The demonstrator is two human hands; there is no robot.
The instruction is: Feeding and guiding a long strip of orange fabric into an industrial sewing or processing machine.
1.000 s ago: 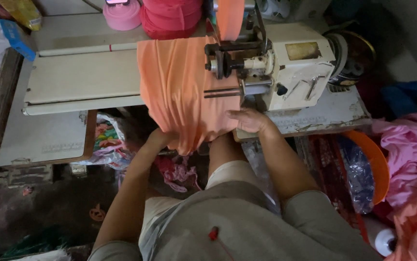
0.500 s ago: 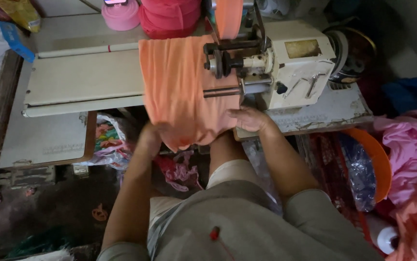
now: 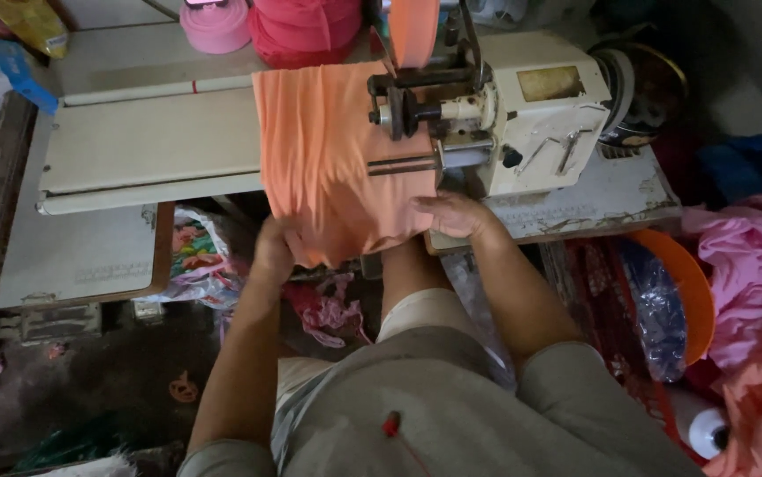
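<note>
An orange piece of fabric (image 3: 328,150) lies over the sewing machine's arm and hangs off the table's front edge. My left hand (image 3: 275,250) grips its lower left hem. Pressed flat on the fabric's lower right edge is my right hand (image 3: 456,214), just below the cream sewing machine (image 3: 531,110). A thin metal bar (image 3: 403,166) of the machine crosses the fabric. An orange strip (image 3: 414,31) runs up from the machine's head.
A white table top (image 3: 133,150) stretches to the left. Pink and red fabric rolls (image 3: 301,26) stand at the back. Pink cloth (image 3: 752,265) and an orange basin (image 3: 690,283) lie at the right, a white thread cone (image 3: 708,433) below them. Colourful scraps (image 3: 195,252) sit under the table.
The fabric has been pulled up and to the left. My left hand rose with its hem. My right hand stays at the fabric's right edge.
</note>
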